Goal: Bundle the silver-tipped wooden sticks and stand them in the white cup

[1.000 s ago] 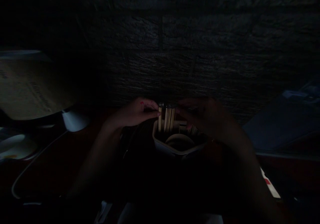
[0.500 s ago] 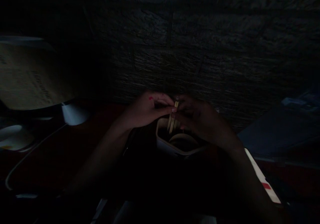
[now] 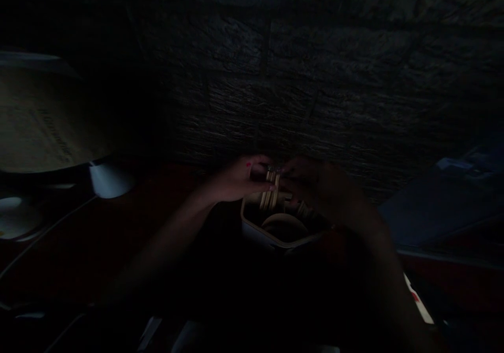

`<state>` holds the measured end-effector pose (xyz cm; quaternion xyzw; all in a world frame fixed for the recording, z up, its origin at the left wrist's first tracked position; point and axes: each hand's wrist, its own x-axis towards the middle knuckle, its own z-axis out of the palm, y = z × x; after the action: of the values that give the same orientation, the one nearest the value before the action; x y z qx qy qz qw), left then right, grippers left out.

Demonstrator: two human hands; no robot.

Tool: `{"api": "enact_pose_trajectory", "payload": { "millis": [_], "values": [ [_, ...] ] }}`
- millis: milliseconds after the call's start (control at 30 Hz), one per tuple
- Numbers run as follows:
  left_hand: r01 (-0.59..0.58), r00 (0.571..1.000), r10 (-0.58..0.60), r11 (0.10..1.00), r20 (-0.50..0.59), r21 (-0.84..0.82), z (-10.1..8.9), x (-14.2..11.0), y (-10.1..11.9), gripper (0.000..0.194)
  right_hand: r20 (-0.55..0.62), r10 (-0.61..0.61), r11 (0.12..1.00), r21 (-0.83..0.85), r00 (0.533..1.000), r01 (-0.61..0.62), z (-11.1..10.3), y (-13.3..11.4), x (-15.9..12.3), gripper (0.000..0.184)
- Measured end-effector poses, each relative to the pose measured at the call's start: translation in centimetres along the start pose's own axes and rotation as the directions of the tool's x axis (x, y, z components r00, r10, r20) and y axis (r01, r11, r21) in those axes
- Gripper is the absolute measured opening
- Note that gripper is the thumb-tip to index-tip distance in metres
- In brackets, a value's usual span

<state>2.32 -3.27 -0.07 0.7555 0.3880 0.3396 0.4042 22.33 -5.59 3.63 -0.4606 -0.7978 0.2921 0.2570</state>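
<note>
Dark stone-block wall [image 3: 236,49] fills the bkgd, w/ a dim reddish tabletop [image 3: 165,185] below. Thin pale sticks [image 3: 270,200] are bunched & slightly tilted at ctr, lower ends inside an angular container [image 3: 255,231]. Left hand [image 3: 239,179] pinches them, thumb across the front. Right hand [image 3: 323,185] is on their other side, nr the tops; too dark to tell if its fingers grip. Curved pale rim [image 3: 285,218] shows inside the container. White cone [image 3: 108,181] w/ cord [image 3: 59,224] sits beyond the left arm.
</note>
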Motion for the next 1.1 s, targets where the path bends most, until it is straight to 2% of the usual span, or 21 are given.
{"api": "enact_pose_trajectory", "payload": {
  "millis": [67,133,333,400,600,800,1000,1100],
  "values": [
    [0.024,0.999,-0.024,1.000,0.037,-0.010,0.0,0.1,-0.1,0.041,-0.017,0.020,1.000,-0.019,1.000,-0.020,0.0,-0.3,-0.1,0.013],
    [0.026,0.997,-0.025,1.000,0.067,-0.001,-0.1,0.2,0.0,0.035,-0.029,-0.010,1.000,-0.030,1.000,0.009,0.1,-0.4,-0.2,0.014],
    [-0.034,0.993,0.030,0.999,0.111,0.029,-0.4,0.3,0.1,0.020,-0.043,-0.067,0.992,-0.105,0.997,0.062,0.8,-0.4,0.1,0.008],
    [-0.047,0.991,0.044,0.999,0.125,0.027,-0.4,0.4,-0.1,0.019,-0.048,-0.065,0.992,-0.112,0.997,0.059,1.0,-0.4,0.2,0.009],
    [-0.038,0.994,0.034,0.999,0.104,0.036,-1.2,-0.1,-0.3,0.024,-0.047,0.017,0.999,0.038,0.999,-0.016,1.4,-0.4,0.4,0.014],
    [-0.005,0.995,-0.001,0.998,0.096,0.057,-1.4,-0.2,-0.2,0.020,-0.057,0.012,0.999,-0.042,0.998,-0.015,1.7,-1.0,0.5,0.013],
    [-0.034,0.992,0.030,0.999,0.123,0.026,-0.9,0.3,-0.5,0.016,-0.058,-0.028,0.999,-0.039,0.998,0.026,1.6,-0.6,0.4,0.011],
    [-0.011,0.991,0.009,1.000,0.130,0.009,-1.0,0.3,-0.3,0.017,-0.051,-0.035,0.999,-0.033,0.998,0.033,1.4,-0.3,0.5,0.013]
  ]
}}
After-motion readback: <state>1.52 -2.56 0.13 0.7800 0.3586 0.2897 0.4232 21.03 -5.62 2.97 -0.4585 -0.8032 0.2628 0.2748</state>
